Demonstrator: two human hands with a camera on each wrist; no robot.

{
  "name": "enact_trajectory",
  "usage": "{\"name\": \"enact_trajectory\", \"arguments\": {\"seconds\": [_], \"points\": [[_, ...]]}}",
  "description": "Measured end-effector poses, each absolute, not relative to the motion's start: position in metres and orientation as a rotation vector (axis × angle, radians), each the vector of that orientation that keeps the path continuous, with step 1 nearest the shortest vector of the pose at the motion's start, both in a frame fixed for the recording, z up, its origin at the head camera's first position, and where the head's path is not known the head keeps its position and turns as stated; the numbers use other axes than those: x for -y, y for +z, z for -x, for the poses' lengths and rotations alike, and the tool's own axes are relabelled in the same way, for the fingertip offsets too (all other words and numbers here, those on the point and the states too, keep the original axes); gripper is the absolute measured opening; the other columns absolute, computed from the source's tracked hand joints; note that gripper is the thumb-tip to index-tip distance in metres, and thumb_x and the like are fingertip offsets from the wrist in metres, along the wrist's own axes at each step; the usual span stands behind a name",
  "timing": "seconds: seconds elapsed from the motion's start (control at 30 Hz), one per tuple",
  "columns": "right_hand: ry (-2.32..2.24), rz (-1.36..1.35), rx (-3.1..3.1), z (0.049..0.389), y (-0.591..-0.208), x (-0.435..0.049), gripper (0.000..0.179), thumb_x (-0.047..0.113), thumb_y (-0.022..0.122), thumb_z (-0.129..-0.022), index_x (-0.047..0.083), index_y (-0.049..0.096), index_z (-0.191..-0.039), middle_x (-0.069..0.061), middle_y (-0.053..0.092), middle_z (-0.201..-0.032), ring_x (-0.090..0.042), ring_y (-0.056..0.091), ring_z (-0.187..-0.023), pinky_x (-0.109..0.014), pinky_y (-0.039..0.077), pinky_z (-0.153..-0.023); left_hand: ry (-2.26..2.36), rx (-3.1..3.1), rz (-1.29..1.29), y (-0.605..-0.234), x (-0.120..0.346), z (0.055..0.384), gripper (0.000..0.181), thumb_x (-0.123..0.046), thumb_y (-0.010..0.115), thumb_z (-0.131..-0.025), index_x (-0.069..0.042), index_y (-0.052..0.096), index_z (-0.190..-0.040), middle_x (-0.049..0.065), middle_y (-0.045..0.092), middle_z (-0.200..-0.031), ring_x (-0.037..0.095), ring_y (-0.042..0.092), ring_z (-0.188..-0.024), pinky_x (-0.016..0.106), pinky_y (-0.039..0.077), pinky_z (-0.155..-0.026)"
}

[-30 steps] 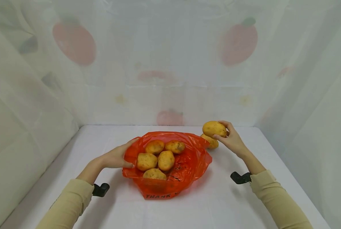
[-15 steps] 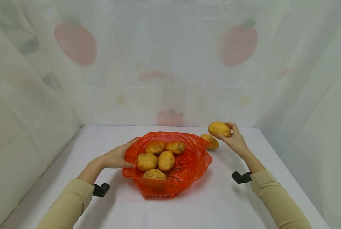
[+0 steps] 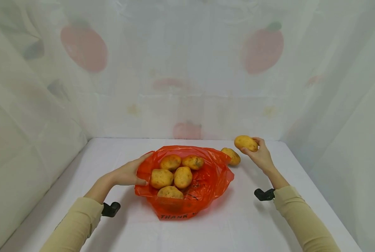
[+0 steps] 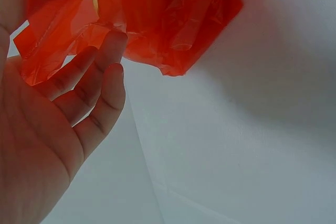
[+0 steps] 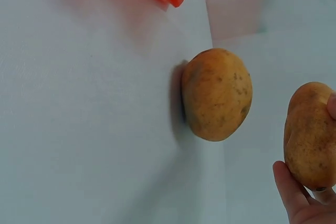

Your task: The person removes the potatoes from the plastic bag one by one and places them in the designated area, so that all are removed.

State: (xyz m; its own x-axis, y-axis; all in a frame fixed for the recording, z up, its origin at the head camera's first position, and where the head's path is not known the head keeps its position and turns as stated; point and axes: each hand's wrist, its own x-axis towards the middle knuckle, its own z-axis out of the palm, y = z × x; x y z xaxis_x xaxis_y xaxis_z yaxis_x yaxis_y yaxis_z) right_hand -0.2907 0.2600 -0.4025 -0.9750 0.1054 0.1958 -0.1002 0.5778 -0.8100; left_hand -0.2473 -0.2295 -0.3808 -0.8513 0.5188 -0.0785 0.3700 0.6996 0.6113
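A red plastic bag stands wide-mouthed in the middle of the table, with several potatoes inside. My left hand holds the bag's left rim. In the left wrist view, red plastic lies against the fingers, and the thumb is mostly out of frame. Above the table at the back right, my right hand grips a potato between thumb and fingers. Another potato rests on the table just beyond the bag's right rim. In the right wrist view, the held potato appears right of the resting one.
The white table is enclosed by pale curtains at the back and both sides. Printed lettering shows on the bag's front. A black wrist-worn device sits at the right cuff, and a similar device at the left.
My right hand has moved rightward and slightly down with its potato, away from the bag and the potato on the table. The left hand and the bag are practically still.
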Motion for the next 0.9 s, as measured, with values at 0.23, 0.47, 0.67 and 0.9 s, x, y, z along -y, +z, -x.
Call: {"name": "enact_trajectory", "arguments": {"seconds": [0.23, 0.47, 0.67, 0.9], "points": [[1.341, 0.062, 2.612, 0.295, -0.411, -0.265, 0.082, 0.041, 0.064, -0.084, 0.003, 0.022, -0.143, -0.025, 0.033, -0.139, -0.038, 0.039, -0.119, -0.052, 0.036, -0.098, 0.875, -2.666, -0.697, -0.382, 0.229, 0.246, 0.095, -0.019, 0.074, -0.075, -0.020, 0.014, -0.149, 0.011, 0.029, -0.148, 0.035, 0.037, -0.128, 0.055, 0.036, -0.099], [1.322, 0.106, 2.629, 0.301, -0.423, -0.269, 0.081, 0.041, 0.062, -0.084, 0.000, 0.023, -0.142, -0.027, 0.035, -0.135, -0.038, 0.040, -0.116, -0.051, 0.038, -0.095, 0.871, -2.664, -0.677, -0.382, 0.229, 0.246, 0.095, -0.021, 0.074, -0.075, -0.021, 0.014, -0.149, 0.011, 0.028, -0.148, 0.035, 0.035, -0.129, 0.056, 0.034, -0.100], [1.313, 0.150, 2.647, 0.303, -0.432, -0.271, 0.080, 0.041, 0.062, -0.084, -0.001, 0.025, -0.141, -0.027, 0.037, -0.132, -0.038, 0.042, -0.115, -0.050, 0.038, -0.095, 0.863, -2.664, -0.662, -0.382, 0.227, 0.245, 0.096, -0.022, 0.074, -0.075, -0.021, 0.013, -0.149, 0.012, 0.030, -0.147, 0.035, 0.037, -0.127, 0.055, 0.036, -0.099], [1.319, 0.186, 2.669, 0.303, -0.436, -0.273, 0.079, 0.037, 0.062, -0.085, -0.004, 0.024, -0.140, -0.029, 0.036, -0.132, -0.038, 0.041, -0.115, -0.049, 0.039, -0.095, 0.861, -2.664, -0.664, -0.382, 0.226, 0.246, 0.096, -0.021, 0.074, -0.075, -0.021, 0.014, -0.149, 0.012, 0.032, -0.146, 0.034, 0.039, -0.126, 0.054, 0.038, -0.098]]}}
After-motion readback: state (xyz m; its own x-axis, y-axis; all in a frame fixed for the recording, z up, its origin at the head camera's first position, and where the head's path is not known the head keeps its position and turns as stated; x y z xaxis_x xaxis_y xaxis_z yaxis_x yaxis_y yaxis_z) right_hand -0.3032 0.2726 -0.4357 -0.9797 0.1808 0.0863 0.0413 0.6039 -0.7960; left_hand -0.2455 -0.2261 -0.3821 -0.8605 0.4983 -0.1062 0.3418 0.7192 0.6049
